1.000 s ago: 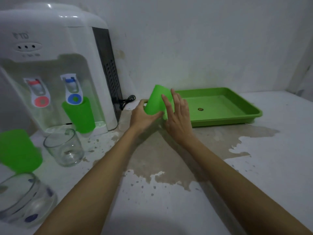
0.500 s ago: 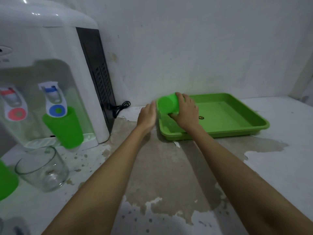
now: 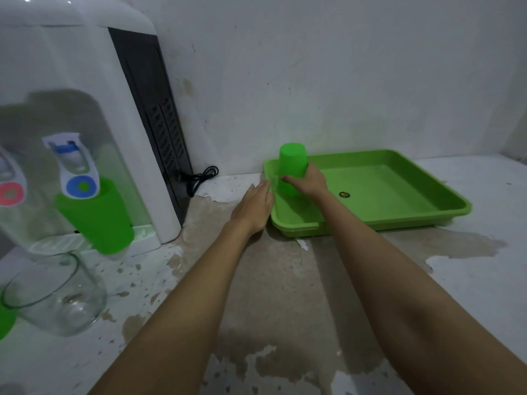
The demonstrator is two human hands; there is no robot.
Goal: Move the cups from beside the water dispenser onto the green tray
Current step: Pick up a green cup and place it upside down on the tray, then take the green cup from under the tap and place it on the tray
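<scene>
A green plastic cup point(image 3: 293, 162) stands upside down in the near-left corner of the green tray point(image 3: 427, 215), and my right hand point(image 3: 309, 181) wraps around its lower part. My left hand point(image 3: 253, 208) lies flat with fingers apart, touching the tray's left rim and holding nothing. Another green cup point(image 3: 98, 219) stands under the blue tap of the white water dispenser point(image 3: 82, 89). A clear glass cup point(image 3: 57, 295) sits in front of the dispenser at the left. A sliver of a further green cup point(image 3: 4, 322) shows at the left edge.
The counter point(image 3: 285, 295) is white with a large bare brown patch and flaking paint. A black cord point(image 3: 199, 176) lies coiled beside the dispenser against the wall. The tray's right part holds only a small round sticker point(image 3: 344, 194).
My right hand turned the green cup from tilted to fully upside down and set it down in the tray's corner. My left hand came off the cup and rests by the tray's rim.
</scene>
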